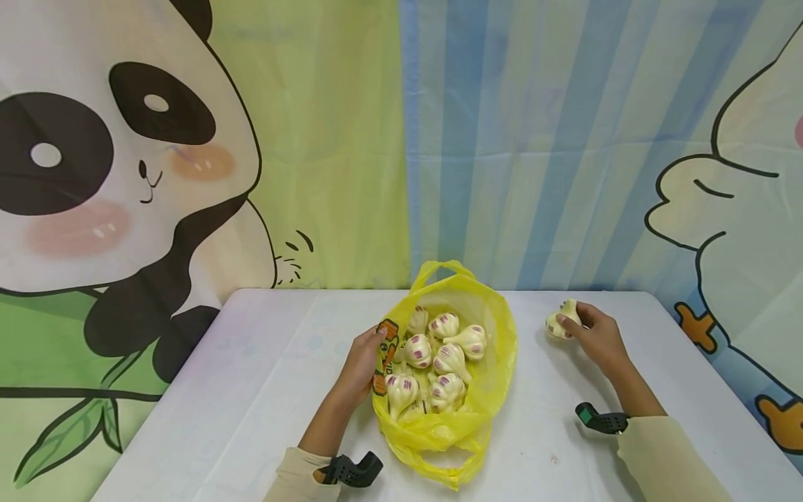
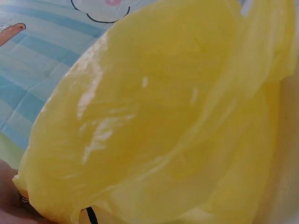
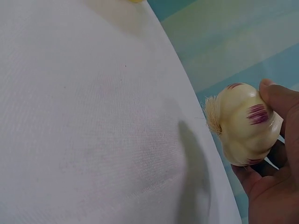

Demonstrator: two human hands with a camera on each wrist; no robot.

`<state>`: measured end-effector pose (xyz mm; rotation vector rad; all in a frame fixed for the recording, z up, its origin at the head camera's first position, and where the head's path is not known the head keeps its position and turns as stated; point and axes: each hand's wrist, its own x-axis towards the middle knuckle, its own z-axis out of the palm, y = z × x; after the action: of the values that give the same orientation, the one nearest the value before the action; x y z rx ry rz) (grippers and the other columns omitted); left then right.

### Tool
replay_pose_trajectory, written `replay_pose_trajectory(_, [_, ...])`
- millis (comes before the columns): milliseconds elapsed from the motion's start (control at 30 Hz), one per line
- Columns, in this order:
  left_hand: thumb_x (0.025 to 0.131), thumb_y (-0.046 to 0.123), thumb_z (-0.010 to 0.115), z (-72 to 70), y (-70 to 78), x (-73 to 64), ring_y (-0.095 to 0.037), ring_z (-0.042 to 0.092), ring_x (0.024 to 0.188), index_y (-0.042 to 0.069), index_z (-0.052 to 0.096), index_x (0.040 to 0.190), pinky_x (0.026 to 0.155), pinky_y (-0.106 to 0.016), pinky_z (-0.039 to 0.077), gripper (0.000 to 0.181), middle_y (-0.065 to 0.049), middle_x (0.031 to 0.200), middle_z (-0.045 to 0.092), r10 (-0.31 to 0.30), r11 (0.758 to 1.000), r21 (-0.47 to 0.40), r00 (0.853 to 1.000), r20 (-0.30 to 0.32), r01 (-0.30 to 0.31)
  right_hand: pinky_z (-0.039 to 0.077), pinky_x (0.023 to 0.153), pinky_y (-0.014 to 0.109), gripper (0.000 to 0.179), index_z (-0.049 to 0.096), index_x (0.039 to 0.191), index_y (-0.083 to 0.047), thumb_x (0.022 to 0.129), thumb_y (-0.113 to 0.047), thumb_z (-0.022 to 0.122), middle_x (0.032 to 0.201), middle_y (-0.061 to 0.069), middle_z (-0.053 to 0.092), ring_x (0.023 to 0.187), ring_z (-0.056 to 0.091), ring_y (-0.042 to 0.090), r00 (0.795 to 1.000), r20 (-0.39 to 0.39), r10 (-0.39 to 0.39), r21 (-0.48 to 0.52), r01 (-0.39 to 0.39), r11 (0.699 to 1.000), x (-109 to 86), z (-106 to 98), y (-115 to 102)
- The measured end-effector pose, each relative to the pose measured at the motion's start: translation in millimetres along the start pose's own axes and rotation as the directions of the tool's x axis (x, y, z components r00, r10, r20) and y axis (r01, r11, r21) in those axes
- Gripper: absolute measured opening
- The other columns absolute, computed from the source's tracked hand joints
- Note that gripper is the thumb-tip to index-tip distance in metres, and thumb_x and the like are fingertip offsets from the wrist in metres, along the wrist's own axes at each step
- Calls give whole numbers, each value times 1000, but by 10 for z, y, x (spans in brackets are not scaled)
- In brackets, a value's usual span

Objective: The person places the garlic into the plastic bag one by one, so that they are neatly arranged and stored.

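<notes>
A yellow plastic bag (image 1: 505, 376) stands with its mouth spread on the table, several garlic bulbs (image 1: 450, 361) inside it. My left hand (image 1: 362, 359) grips the left edge of the bag's mouth, beside its orange-and-black print. In the left wrist view the bag (image 2: 154, 107) fills most of the picture, and only a sliver of that hand shows. To the right of the bag, my right hand (image 1: 596, 335) pinches a single garlic bulb (image 1: 560, 322) above the table. The right wrist view shows this garlic bulb (image 3: 245, 123), cream with purple patches and a tuft of roots, between thumb and fingers.
A white-covered table (image 1: 276, 362) lies under the bag. Behind it hangs a printed curtain (image 1: 339, 174) with a panda and blue stripes. Each wrist wears a black strap device, such as the right one (image 1: 602, 420). The bag's handle loops stick out at front and back.
</notes>
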<state>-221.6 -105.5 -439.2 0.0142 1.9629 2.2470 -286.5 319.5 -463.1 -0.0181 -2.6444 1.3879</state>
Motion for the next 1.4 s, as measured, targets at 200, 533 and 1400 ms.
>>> replay_pose_trajectory(200, [106,34,39,-3,-4,-2,-34,56,106,0,47,140,92,-51,46,49,-25,119,53,-1,1000,-2,1000,1,1,44,68,8,72,42,141,7,95,-46,59,135,29,50,113,51,37,1000,7,-16,5,16,1000,0,4,-72])
replay_pose_trajectory(533, [106,34,38,-8,-14,1,-34,56,106,0,47,140,93,-52,46,49,-26,119,53,1,1000,-1,1000,5,-1,44,69,7,70,43,140,9,96,-43,60,133,29,51,110,54,35,998,1,-70,-13,70,997,8,-1,-193])
replay_pose_trajectory(1400, [106,35,38,-9,5,-5,-34,57,105,-1,50,138,92,-51,47,49,-27,119,53,21,1000,15,1000,6,-21,46,71,9,64,46,140,5,96,-39,62,124,25,57,97,57,31,981,48,-186,-30,188,982,30,34,-646])
